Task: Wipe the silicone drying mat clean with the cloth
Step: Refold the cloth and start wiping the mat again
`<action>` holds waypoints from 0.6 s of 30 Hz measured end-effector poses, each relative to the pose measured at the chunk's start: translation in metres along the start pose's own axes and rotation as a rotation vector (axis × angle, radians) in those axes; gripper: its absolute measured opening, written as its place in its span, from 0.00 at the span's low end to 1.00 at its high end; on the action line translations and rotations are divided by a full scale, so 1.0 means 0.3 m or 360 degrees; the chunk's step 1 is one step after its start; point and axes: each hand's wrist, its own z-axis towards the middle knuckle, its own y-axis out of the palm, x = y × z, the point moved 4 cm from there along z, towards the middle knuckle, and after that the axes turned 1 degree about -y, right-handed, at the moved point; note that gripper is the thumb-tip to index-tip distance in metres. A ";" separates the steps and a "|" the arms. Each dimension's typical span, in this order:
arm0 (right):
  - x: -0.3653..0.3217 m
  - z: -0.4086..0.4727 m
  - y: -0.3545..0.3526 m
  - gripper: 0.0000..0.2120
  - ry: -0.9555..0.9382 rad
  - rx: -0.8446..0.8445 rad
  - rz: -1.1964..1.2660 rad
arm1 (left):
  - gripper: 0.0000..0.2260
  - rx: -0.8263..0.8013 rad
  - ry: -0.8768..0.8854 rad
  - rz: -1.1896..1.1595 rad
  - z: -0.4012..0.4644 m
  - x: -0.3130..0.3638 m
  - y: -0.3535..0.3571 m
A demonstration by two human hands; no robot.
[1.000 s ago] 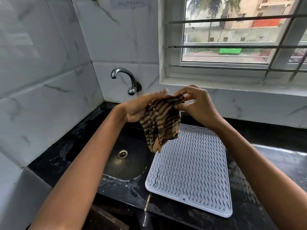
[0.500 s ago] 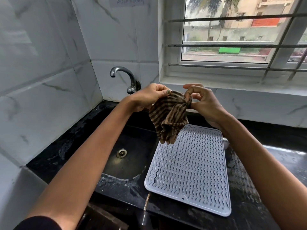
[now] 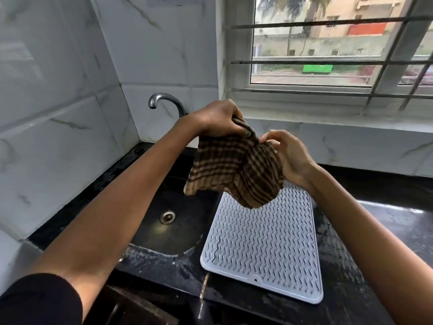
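I have my left hand [image 3: 218,119] clenched on the top edge of the cloth [image 3: 234,170], held in the air over the sink [image 3: 164,221] at about 11 o'clock of the mat [image 3: 264,249]; my right hand [image 3: 289,156] pinches its other edge; I judge I'm opening it out (wiping not begun); next it must come down flat onto the mat; the grey ridged mat lies flat on the black counter [image 3: 386,221], right of the sink

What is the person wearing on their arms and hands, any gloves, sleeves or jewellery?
No gloves: the left hand and the right hand are bare, with no rings or watch visible. Both forearms are uncovered. A black sleeve shows high on the left arm; the right arm's upper part is out of frame.
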 end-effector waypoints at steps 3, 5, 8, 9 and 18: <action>0.018 0.004 0.008 0.20 -0.0152 0.0029 -0.0413 | 0.13 0.0031 -0.0033 -0.0021 0.016 -0.011 -0.004; 0.030 -0.005 0.023 0.28 -0.0267 0.0073 -0.0761 | 0.12 0.0063 -0.0035 -0.0047 0.024 -0.016 -0.010; 0.057 -0.006 0.017 0.27 -0.0296 0.0090 -0.1075 | 0.11 0.0081 -0.0017 -0.0016 0.030 -0.026 -0.020; 0.062 -0.003 0.007 0.26 -0.0257 0.0087 -0.1145 | 0.10 0.0078 -0.0009 0.0004 0.027 -0.029 -0.024; -0.005 -0.021 -0.180 0.09 0.0133 -0.0373 -0.1005 | 0.14 -0.0595 -0.0409 0.0244 -0.043 -0.167 -0.043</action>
